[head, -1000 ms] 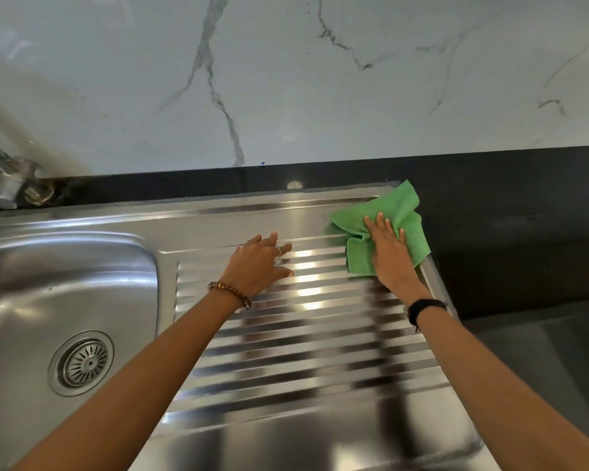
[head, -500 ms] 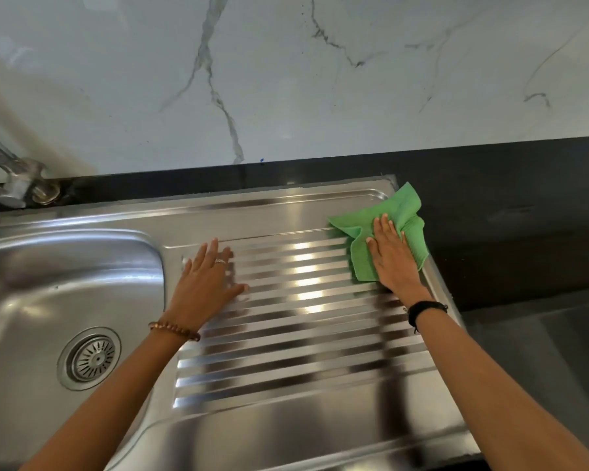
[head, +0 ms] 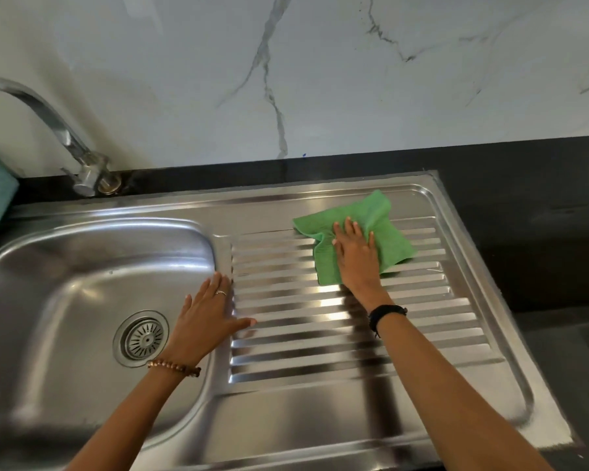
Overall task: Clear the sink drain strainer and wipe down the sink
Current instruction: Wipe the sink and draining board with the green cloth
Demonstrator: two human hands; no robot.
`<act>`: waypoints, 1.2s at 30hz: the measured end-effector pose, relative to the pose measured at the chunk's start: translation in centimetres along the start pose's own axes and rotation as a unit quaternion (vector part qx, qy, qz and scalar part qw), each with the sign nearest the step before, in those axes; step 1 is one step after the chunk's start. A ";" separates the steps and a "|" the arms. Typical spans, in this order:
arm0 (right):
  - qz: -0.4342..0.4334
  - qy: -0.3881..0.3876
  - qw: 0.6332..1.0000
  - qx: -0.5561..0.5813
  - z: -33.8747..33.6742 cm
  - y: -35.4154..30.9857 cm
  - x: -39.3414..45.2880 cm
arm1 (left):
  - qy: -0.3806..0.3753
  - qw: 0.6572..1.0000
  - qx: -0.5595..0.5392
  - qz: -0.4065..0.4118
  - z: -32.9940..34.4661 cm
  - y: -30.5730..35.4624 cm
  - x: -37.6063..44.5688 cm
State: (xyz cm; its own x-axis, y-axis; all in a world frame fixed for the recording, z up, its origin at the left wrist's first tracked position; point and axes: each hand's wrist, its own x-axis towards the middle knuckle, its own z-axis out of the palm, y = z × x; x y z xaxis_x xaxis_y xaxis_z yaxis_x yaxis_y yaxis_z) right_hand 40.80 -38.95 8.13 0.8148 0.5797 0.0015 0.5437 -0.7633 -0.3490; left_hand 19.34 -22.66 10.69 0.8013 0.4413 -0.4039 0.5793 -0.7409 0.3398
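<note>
Now the right hand [head: 356, 256], fingers spread, presses the green cloth [head: 385, 232] (crumpled) onto the drainboard [head: 320, 334]; left hand [head: 204, 321] lies flat.

bright, even light with glare streaks on the steel drainboard [head: 320, 307], faucet [head: 48, 110] blurred, wide-angle bending at edges

We see two bare forearms, no sleeves. Our left hand [head: 206, 319] wears a thin silver ring [head: 220, 293] on one finger and a beaded bracelet [head: 174, 367] of brown and pale round beads at the wrist. Our right hand [head: 356, 258] wears a black band [head: 386, 313] at the wrist, a short strand hanging from it. Nails short, unpainted.
</note>
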 end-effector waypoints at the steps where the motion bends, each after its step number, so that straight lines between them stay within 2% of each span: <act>1: -0.007 -0.003 1.000 0.001 0.4 -0.9 0.0 | -0.004 1.000 0.005 -0.002 0.1 -0.2 -0.2; 5: -0.052 -0.020 0.998 0.027 1.9 -5.6 -0.3 | -0.003 1.000 0.024 -0.008 0.3 -0.5 -0.8; 10: -0.181 -0.077 0.980 0.028 5.3 -15.0 -1.4 | 0.026 0.999 0.018 -0.017 0.3 -0.4 -1.7; 13: -0.205 -0.087 0.975 0.006 6.3 -16.5 -1.6 | 0.034 0.999 0.016 -0.030 0.4 -1.0 -2.1; 16: -0.206 -0.072 0.976 -0.010 5.9 -14.7 -1.4 | 0.026 0.999 0.016 -0.043 0.4 -1.4 -2.3; 19: -0.162 -0.060 0.985 -0.006 4.9 -11.8 -1.3 | 0.025 0.998 0.028 -0.044 0.3 -1.0 -2.4; 29: -0.017 -0.047 0.996 -0.075 0.1 1.3 -1.2 | 0.043 0.997 0.046 0.043 0.9 1.0 -3.7; 36: 0.033 -0.042 0.994 -0.091 -2.3 7.3 -0.7 | 0.019 1.000 0.013 -0.001 2.0 2.1 -3.7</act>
State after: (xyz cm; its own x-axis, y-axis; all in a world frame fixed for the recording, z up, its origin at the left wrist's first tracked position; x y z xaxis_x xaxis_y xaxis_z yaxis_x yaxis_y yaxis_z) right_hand 44.63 -45.59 7.70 0.8341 0.5430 -0.0967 0.5237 -0.8348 -0.1699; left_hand 17.29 -26.85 11.25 0.8058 0.4614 -0.3713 0.5771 -0.7525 0.3173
